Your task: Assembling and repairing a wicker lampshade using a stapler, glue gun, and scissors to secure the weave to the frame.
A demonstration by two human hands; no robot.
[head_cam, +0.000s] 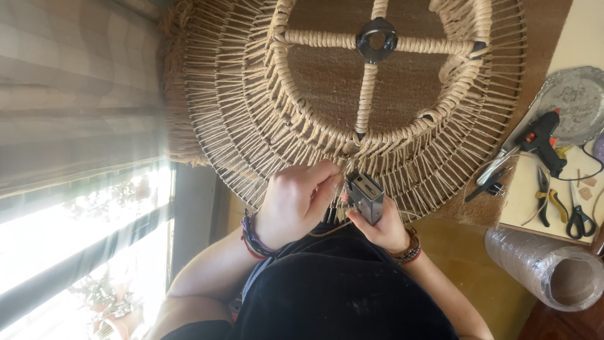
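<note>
your left hand (294, 200) is closed in a pinch on a thin strand of jute twine (348, 166) right at the wrapped ring of the big round wire lampshade frame (251, 126), which lies tilted toward your lap with its cross bars and dark centre fitting (377, 39) facing you. your right hand (381, 225) is wrapped around a small grey metal lighter (366, 197), its top held just beside the twine end and close to your left fingertips. the risk here, as i judge it, is that closeness: if a flame comes up, it could catch the dry fringe and neighbouring wraps as easily as the one loose end, or singe the fingers pinching it. whether the lighter is lit i cannot tell. a slack pinch could also let the strand spring back and loosen the wrap. the glue gun (542, 140), pliers (548, 200) and scissors (579, 214) sit well apart on the table (522, 195) to your right, beside a cardboard-cored roll of film (546, 266).
</note>
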